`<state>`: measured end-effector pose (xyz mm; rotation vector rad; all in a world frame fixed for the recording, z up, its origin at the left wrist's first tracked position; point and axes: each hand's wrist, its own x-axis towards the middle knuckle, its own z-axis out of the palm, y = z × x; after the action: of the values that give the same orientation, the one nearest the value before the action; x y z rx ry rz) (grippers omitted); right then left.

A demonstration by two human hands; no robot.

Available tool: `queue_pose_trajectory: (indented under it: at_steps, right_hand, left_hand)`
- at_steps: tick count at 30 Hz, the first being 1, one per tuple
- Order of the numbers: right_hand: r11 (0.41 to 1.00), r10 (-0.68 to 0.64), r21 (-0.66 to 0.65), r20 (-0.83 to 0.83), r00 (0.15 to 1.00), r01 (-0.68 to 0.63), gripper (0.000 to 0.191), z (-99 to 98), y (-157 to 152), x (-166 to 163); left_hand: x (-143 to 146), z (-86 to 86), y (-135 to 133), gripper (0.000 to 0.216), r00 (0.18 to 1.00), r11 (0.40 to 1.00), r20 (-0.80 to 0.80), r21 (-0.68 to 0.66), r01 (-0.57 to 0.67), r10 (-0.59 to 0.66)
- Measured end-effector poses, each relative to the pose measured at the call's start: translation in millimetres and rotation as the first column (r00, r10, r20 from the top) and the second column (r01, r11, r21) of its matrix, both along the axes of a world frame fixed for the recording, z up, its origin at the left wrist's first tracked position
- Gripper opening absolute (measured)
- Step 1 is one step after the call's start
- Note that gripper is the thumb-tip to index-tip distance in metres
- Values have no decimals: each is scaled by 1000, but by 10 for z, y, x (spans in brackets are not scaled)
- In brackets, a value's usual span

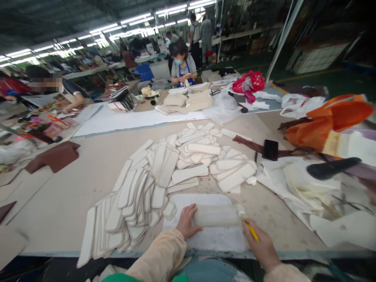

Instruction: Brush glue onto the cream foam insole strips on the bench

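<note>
Touching, with spread left-hand fingers (191, 210), a pale, flat, rectangular strip (217, 216), running lengthwise rightward; gripping, with right-hand fingers (247, 237) near its far end, a slim yellow-handled tool (252, 231).

The left hand (186, 224) covers part of the near end of a long, flat, whitish strip (216, 215), whose material is too blurred to tell. Under both lies a white rectangular sheet (216, 239), its middle hidden. The right hand (261, 242) conceals part of a slim yellow-handled tool (252, 232); its pale tip is smeared. Below that hand, the pale beige right sleeve (284, 273) is cut off by the bottom edge. Left of the left hand, overlapping cream, round-cornered pieces (132, 196) hide one another. Far beyond both hands, whatever a blue-aproned co-worker (183, 66) holds is too small to tell.
</note>
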<state>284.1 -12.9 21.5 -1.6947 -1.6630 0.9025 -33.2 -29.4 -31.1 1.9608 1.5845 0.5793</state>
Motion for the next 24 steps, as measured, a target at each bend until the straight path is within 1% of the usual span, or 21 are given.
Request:
queue_pose_trajectory:
  at_steps: [3, 4, 5, 7, 9, 10, 12, 14, 16, 17, 20, 21, 22, 24]
  right_hand:
    - [982, 185, 52, -50, 981, -183, 25, 52, -89, -204]
    - [976, 213, 59, -91, 973, -208, 24, 81, -101, -249]
    - [977, 212, 61, -133, 968, -206, 24, 111, -101, -269]
    - [990, 139, 42, -204, 969, -133, 25, 157, -80, -230]
    - [1000, 24, 11, -242, 970, -22, 27, 178, -55, -101]
    - [999, -33, -3, -247, 969, 33, 29, 178, -53, -19]
    - [992, -124, -25, -235, 964, 122, 31, 162, -86, 143]
    - [982, -186, -36, -214, 959, 183, 33, 132, -169, 266]
    - [973, -229, -41, -210, 951, 225, 34, 104, -283, 325]
    - [969, -246, -43, -210, 946, 242, 34, 95, -340, 330]
    - [957, -290, -47, -208, 934, 286, 31, 116, -470, 268]
    - [956, -293, -45, -205, 934, 290, 30, 137, -491, 233]
    - [959, -284, -43, -201, 938, 281, 29, 164, -500, 195]
    - [969, -246, -28, -191, 950, 246, 28, 224, -492, 125]
  left_hand:
    - [6, 7, 9, 87, 1000, 998, -6, -63, -12, 12]
    - [3, 9, 15, 90, 1000, 997, -8, -79, -9, 9]
    - [-6, 13, 21, 94, 1000, 996, -10, -93, -1, 1]
    - [-41, 34, 32, 102, 999, 993, -13, -116, 34, -35]
    - [-96, 81, 41, 102, 997, 989, -14, -124, 80, -82]
    - [-131, 113, 46, 96, 995, 988, -12, -118, 102, -104]
    - [-211, 188, 72, 76, 989, 985, -9, -99, 145, -146]
    - [-302, 269, 150, 57, 987, 985, -15, -70, 158, -160]
    - [-406, 354, 315, 47, 991, 992, -34, -6, 129, -129]
    - [-462, 398, 437, 43, 994, 994, -48, 46, 104, -101]
    - [-633, 530, 932, 36, 992, 978, -124, 203, 43, -18]
    - [-687, 570, 1116, 36, 985, 976, -175, 213, 34, 3]
    - [-736, 605, 1295, 36, 972, 982, -236, 187, 37, 9]
    - [-818, 655, 1604, 29, 941, 993, -335, 80, 82, -51]
